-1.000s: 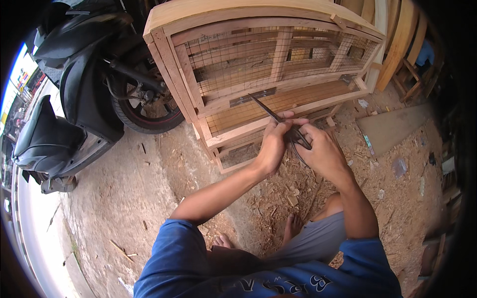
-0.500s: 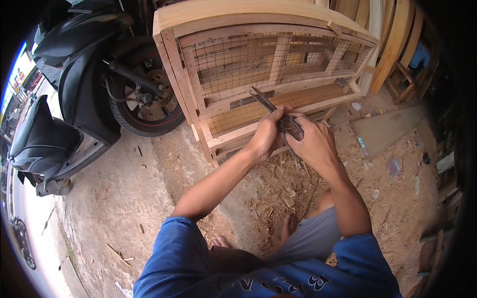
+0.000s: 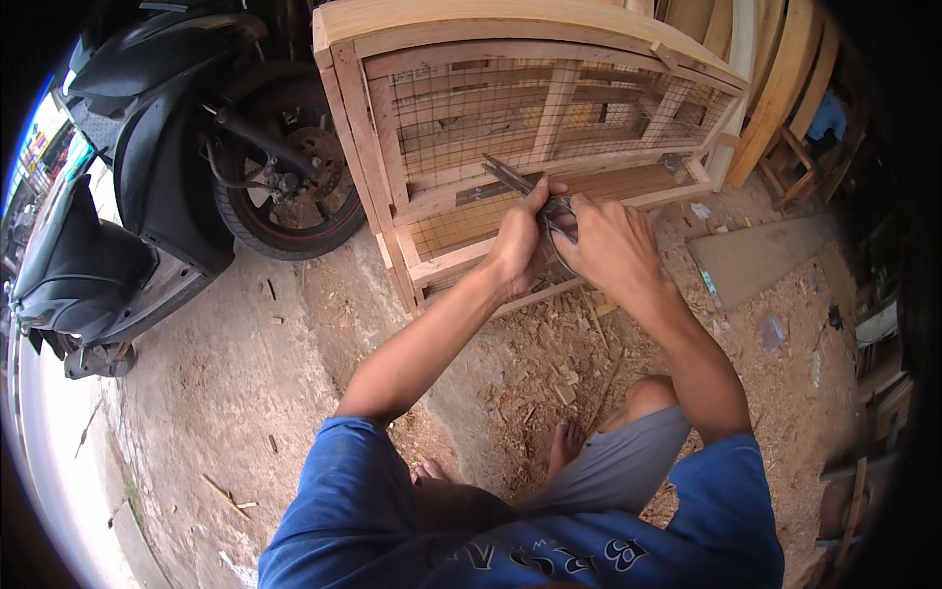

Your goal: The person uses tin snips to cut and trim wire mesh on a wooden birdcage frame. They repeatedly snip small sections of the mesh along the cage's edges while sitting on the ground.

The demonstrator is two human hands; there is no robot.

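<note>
Dark metal scissors (image 3: 509, 176) are held in front of the wooden cage, blades pointing up and left toward its wire mesh (image 3: 461, 113). My left hand (image 3: 519, 243) is closed round them near the base of the blades, thumb up. On the handle loops, my right hand (image 3: 620, 245) is closed with its fingers curled in. Parts of the handles are hidden by my fingers. Behind the blades stands the wooden cage (image 3: 353, 147), a pale timber frame with mesh panels and a slot below. I cannot tell whether the blades touch the mesh.
A black motor scooter (image 3: 147, 177) stands close on the left, its front wheel beside the cage. Wood shavings (image 3: 549, 363) litter the concrete floor round my bare feet. A flat board (image 3: 760, 257) lies to the right. Curved planks (image 3: 780, 88) lean at the back right.
Both hands and the scissors have shifted slightly left and up in view. The right hand's fingers now curl closer over the handles.
</note>
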